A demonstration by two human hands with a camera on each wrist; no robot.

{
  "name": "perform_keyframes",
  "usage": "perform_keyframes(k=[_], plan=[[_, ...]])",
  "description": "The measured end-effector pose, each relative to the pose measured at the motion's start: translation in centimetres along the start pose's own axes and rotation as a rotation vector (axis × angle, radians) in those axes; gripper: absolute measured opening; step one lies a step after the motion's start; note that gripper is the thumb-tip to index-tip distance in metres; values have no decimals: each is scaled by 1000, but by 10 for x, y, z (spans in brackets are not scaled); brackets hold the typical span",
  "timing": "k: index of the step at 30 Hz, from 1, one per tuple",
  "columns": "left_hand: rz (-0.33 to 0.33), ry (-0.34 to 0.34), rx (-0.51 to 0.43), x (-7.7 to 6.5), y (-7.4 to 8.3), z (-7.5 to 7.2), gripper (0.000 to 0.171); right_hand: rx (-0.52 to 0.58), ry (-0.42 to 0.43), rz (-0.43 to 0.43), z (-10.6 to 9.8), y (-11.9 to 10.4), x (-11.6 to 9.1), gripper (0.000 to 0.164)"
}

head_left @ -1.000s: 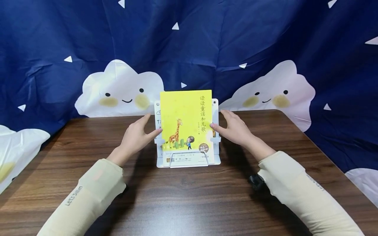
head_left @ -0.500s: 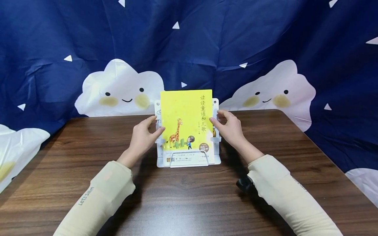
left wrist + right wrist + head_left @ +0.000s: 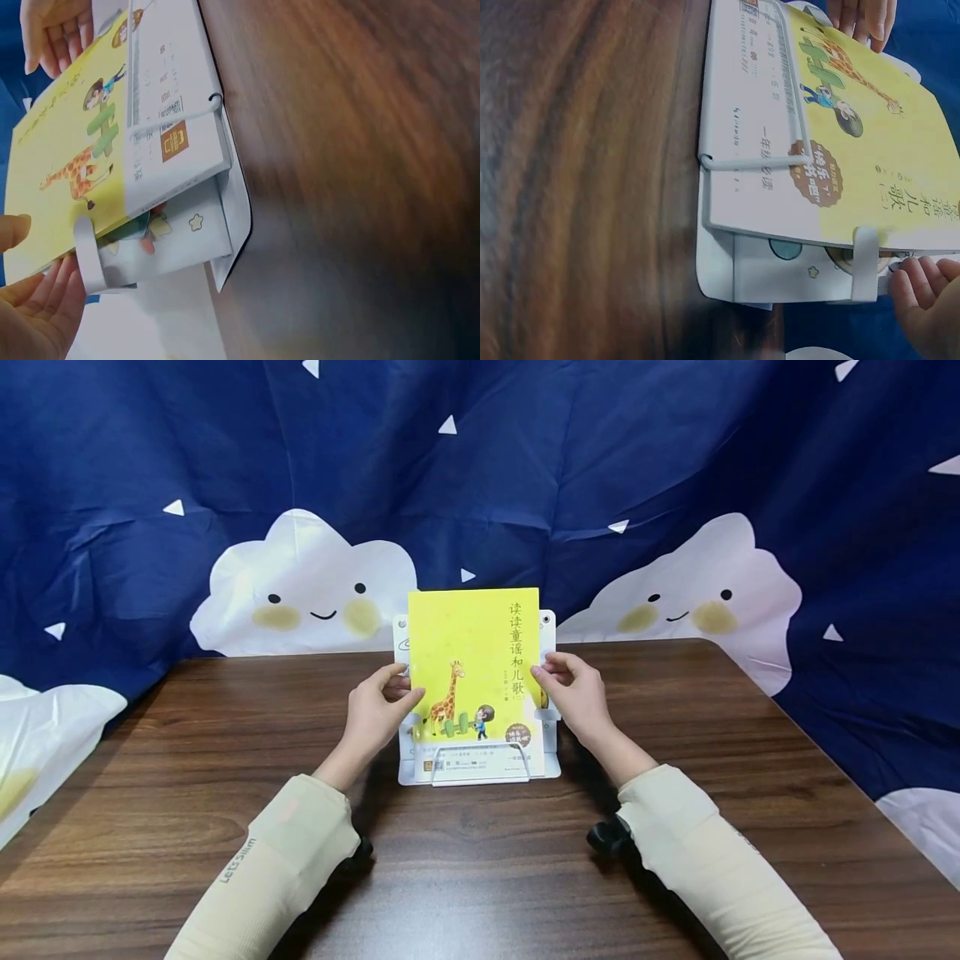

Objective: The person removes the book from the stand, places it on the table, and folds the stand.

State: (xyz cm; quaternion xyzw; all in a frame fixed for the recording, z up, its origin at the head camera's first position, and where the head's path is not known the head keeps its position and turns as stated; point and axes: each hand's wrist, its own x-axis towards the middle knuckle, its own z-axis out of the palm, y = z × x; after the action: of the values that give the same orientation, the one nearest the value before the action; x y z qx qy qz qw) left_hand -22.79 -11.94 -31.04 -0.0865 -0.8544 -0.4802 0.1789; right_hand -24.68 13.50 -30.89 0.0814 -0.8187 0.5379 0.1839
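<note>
Book (image 3: pixel 472 660) between left hand (image 3: pixel 375 714) and right hand (image 3: pixel 577 693).

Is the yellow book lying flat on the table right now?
No: the yellow book stands upright on the white stand, with the left hand and right hand gripping its side edges.

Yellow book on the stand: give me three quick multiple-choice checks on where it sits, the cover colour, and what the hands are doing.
1. Where is the yellow book?
A. Flat on the table
B. Propped on the white book stand
C. Lifted clear of the stand

2. What colour is most of the cover?
A. Yellow
B. Red
C. Green

3. What are the left hand and right hand doing?
A. Both resting on the table
B. One holding a pen
C. Each gripping a side edge of the book

Answers: B, its lower edge sits behind the stand's wire clip; A, yellow with a giraffe; C, fingers curl at each edge.
</note>
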Motion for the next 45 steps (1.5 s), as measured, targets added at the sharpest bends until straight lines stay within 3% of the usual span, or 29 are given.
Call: perform_keyframes(k=[5,12,15,17,24,29,30,34,36,37,42,45], plan=[[6,34,-45,1,-2,4,36,60,19,68,6,4,-1,33],[-41,56,-55,2,-5,9,28,191,40,148,20,63,20,40],[-68,57,-44,4,-6,9,24,170,48,171,24,78,25,42],[-87,53,-32,5,-6,9,21,165,54,190,24,72,24,39],[-166,29,-4,8,-5,8,14,-10,72,260,16,0,1,21],[-194,22,-4,11,-5,9,13,-44,83,296,18,-4,2,16],[-199,25,-6,11,-5,9,12,-48,88,287,20,5,5,15],[-222,24,-15,12,-2,9,11,-52,130,221,35,80,33,13],[-236,19,-23,13,-1,9,11,-8,118,197,36,94,37,12],[-245,15,-27,14,0,9,11,-2,118,206,35,93,38,12],[-278,5,-58,17,0,10,10,36,67,291,21,31,18,10],[-294,5,-84,18,0,9,10,10,75,308,19,17,15,11]])
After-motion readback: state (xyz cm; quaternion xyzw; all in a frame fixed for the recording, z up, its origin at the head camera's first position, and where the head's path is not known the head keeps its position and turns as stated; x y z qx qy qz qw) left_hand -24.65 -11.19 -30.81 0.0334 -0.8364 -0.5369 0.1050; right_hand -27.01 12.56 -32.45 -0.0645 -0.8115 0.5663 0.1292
